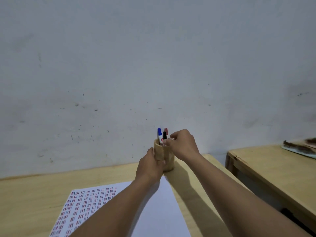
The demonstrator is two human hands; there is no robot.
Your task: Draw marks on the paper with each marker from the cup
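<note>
A wooden cup (168,159) stands at the far edge of the table, against the wall. Three markers stick out of it: one with a blue cap (159,132), one with a black cap (164,135) and one with a red cap (166,131). My left hand (150,165) grips the cup's left side. My right hand (182,144) hovers at the rim with its fingertips pinched on the black-capped marker's body. A white sheet of paper (159,207) lies in front of the cup, its left part filled with rows of short red, blue and dark strokes (89,200).
The wooden table (34,199) ends at a pale wall (153,65) just behind the cup. A second wooden table (273,170) stands to the right across a gap, with a brush-like object (301,147) on its far end.
</note>
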